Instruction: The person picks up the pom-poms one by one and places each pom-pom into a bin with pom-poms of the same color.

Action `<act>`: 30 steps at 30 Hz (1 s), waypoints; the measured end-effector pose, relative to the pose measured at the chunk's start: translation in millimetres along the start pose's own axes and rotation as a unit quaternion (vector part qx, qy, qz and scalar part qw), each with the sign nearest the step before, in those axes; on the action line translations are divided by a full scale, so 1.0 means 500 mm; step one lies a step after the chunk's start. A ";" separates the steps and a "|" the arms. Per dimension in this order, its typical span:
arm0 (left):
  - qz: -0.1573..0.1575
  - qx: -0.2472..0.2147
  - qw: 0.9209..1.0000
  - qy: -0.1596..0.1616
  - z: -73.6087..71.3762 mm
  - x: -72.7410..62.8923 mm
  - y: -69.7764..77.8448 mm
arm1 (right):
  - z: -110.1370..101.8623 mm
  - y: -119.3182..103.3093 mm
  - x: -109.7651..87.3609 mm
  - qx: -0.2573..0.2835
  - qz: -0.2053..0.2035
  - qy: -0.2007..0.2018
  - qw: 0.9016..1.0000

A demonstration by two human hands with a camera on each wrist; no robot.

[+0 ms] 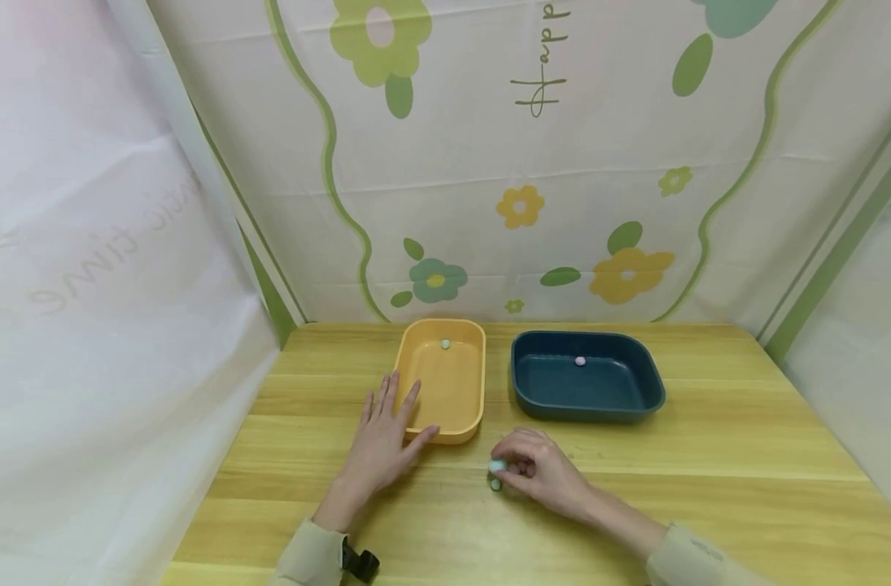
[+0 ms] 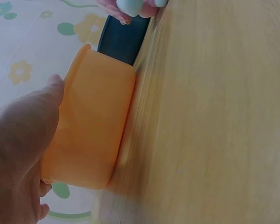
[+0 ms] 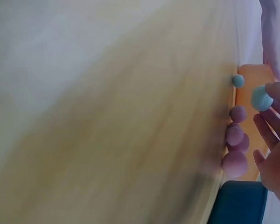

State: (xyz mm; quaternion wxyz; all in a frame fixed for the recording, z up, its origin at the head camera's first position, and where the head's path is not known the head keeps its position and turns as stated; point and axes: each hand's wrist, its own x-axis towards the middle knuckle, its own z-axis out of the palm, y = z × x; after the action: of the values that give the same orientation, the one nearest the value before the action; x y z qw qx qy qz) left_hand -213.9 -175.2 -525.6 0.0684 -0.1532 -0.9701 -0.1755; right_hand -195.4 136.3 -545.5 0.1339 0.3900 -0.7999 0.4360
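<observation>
My right hand (image 1: 551, 476) pinches a pale mint ball (image 1: 497, 465) between thumb and fingers, just above the table. A smaller mint ball (image 3: 238, 80) lies on the table below it. Several pink balls (image 3: 234, 164) lie close by, mostly hidden beneath the right hand in the head view. At the near left corner of the yellow tray (image 1: 445, 395), my left hand (image 1: 377, 448) rests with spread fingers, its thumb at the near rim. Inside that tray, towards the far end, sits one mint ball (image 1: 446, 344). The dark blue tray (image 1: 591, 395) holds one pink ball (image 1: 580, 361).
Both trays stand side by side at the back of the wooden table (image 1: 738, 456), with a gap between them. Behind the table hangs a white cloth (image 1: 445, 163) printed with flowers, and more cloth hangs at both sides. A black strap (image 1: 360, 561) circles the left wrist.
</observation>
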 end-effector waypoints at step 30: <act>-0.008 -0.014 1.000 -0.016 -0.002 0.001 0.001 | -0.008 0.000 0.026 -0.083 -0.113 0.052 0.989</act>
State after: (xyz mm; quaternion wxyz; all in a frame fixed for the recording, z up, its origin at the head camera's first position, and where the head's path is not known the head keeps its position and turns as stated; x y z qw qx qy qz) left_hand -214.1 -174.8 -524.1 0.0492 -0.1489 -0.9698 -0.1870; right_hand -204.4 132.9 -535.8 0.2558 0.4421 -0.7759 0.3702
